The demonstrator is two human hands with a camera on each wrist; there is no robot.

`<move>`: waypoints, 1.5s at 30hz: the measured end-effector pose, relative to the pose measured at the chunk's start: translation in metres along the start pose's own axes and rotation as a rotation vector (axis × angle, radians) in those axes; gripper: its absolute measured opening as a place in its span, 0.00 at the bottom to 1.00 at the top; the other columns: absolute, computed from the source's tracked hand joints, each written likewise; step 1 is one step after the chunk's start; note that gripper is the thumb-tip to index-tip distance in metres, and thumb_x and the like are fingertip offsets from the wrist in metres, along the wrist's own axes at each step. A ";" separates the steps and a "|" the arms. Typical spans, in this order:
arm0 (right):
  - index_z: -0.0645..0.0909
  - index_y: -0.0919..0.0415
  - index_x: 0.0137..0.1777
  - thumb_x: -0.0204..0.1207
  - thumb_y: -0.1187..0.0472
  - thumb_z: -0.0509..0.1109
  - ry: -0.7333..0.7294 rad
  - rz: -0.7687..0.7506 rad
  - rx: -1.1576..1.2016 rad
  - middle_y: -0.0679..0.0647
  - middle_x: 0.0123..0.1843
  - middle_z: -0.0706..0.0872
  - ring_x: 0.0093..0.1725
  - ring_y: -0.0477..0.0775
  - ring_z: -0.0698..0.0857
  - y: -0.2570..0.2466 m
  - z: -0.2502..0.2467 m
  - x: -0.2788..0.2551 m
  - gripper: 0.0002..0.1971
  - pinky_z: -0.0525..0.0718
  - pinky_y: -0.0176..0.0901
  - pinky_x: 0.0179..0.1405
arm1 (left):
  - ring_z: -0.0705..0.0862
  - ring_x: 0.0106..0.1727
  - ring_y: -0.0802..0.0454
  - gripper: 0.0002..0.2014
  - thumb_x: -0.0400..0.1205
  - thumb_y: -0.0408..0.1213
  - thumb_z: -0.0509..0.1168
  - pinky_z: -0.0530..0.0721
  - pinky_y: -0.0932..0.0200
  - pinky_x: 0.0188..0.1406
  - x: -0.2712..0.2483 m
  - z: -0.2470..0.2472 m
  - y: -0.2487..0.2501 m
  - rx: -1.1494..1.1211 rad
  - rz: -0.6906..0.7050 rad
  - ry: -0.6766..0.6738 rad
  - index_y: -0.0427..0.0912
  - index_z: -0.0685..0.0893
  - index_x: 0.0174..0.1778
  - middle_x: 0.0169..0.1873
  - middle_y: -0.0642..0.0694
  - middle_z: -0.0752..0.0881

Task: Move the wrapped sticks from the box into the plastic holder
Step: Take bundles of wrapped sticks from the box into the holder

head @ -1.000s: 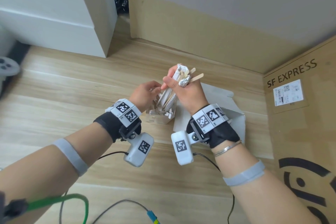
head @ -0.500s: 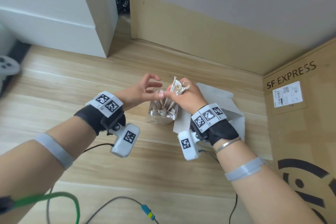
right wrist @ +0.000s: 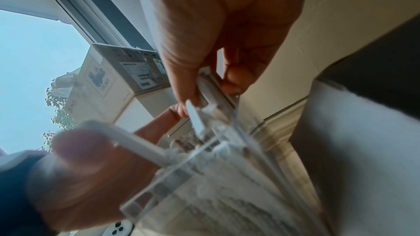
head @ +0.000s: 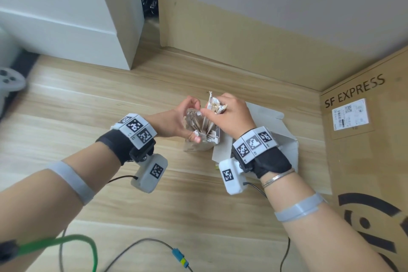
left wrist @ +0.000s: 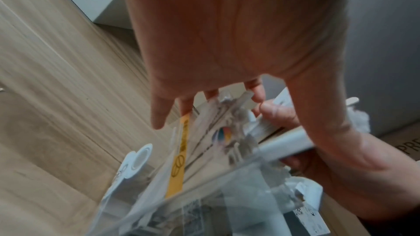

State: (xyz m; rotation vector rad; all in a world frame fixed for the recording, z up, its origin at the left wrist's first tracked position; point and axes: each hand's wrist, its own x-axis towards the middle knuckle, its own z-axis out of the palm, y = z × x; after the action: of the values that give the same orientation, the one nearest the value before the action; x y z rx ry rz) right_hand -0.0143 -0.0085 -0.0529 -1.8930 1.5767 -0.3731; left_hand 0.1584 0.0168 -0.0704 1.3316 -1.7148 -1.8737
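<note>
Nearest the camera, cables (head: 141,247) lay on the wooden floor (head: 110,99). Beyond them, the left hand (head: 176,121) gripped the plastic holder (head: 199,141), thumb on its near rim. The right hand (head: 229,115) was clamped on the wrapped sticks (head: 215,106), their lower ends inside the holder. Right of it lay the white box (head: 276,126). Risk: crumpled wrappers could snag the rim, tipping the holder.

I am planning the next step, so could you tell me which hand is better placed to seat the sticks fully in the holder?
The right hand, I would judge: it grips the wrapped sticks by their tops above the plastic holder, while the left hand steadies that holder.
</note>
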 end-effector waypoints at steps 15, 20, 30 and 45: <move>0.83 0.62 0.31 0.68 0.48 0.74 -0.179 -0.124 -0.222 0.51 0.33 0.80 0.36 0.54 0.81 -0.004 -0.007 -0.005 0.16 0.78 0.44 0.36 | 0.83 0.51 0.48 0.13 0.74 0.32 0.71 0.82 0.63 0.44 0.017 0.002 0.003 0.038 -0.014 0.347 0.46 0.73 0.46 0.48 0.47 0.84; 0.87 0.63 0.50 0.73 0.57 0.71 -0.248 -0.259 -0.315 0.54 0.51 0.85 0.47 0.56 0.83 -0.002 -0.008 -0.012 0.11 0.77 0.40 0.45 | 0.78 0.66 0.48 0.30 0.64 0.30 0.78 0.72 0.47 0.73 0.009 -0.004 0.002 0.063 -0.146 0.037 0.55 0.71 0.54 0.56 0.51 0.81; 0.87 0.52 0.40 0.64 0.52 0.79 -0.153 -0.171 -0.056 0.44 0.40 0.83 0.35 0.46 0.82 -0.008 -0.018 -0.011 0.08 0.81 0.38 0.42 | 0.71 0.74 0.48 0.52 0.51 0.66 0.75 0.65 0.42 0.78 0.002 0.003 0.010 0.116 -0.184 -0.082 0.56 0.65 0.72 0.72 0.48 0.75; 0.89 0.55 0.36 0.65 0.59 0.79 -0.237 -0.007 -0.042 0.44 0.36 0.84 0.33 0.38 0.77 0.006 -0.025 -0.008 0.02 0.72 0.32 0.39 | 0.79 0.67 0.49 0.25 0.79 0.49 0.64 0.73 0.55 0.68 0.007 0.007 0.015 0.225 -0.225 0.053 0.48 0.72 0.72 0.67 0.46 0.80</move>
State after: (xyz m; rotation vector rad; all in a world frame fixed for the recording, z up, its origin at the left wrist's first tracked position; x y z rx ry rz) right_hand -0.0354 -0.0082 -0.0366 -1.8971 1.4298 -0.1139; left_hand 0.1439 0.0127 -0.0612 1.7077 -1.8610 -1.7784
